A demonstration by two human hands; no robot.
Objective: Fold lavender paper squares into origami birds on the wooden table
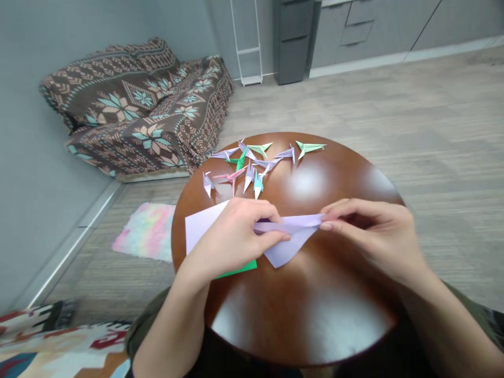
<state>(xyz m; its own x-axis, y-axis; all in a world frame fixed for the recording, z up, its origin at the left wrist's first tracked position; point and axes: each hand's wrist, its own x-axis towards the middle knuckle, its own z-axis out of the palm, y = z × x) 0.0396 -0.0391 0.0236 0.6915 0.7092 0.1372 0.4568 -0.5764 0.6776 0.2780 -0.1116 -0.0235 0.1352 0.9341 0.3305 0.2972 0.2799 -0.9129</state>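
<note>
A partly folded sheet of lilac origami paper (285, 249) is held between my two hands, just above the round table. My left hand (246, 226) grips its left part, thumb below and fingers curled above. At its right corner, my right hand (366, 226) pinches the paper between thumb and fingertips. Loose lilac sheets (202, 223) lie under my left hand and forearm, with a green sheet (242, 268) showing beneath them. Beyond my hands sit several folded paper cranes, among them a pink crane (232, 177), a dark green crane (240, 160) and a blue crane (258, 184).
The glossy brown round table (307, 325) is in front of me. A sofa with a patterned cover (157, 115) stands at the back left, near a pastel fluffy mat (147, 231) on the floor. Grey cabinets (366, 37) line the far wall.
</note>
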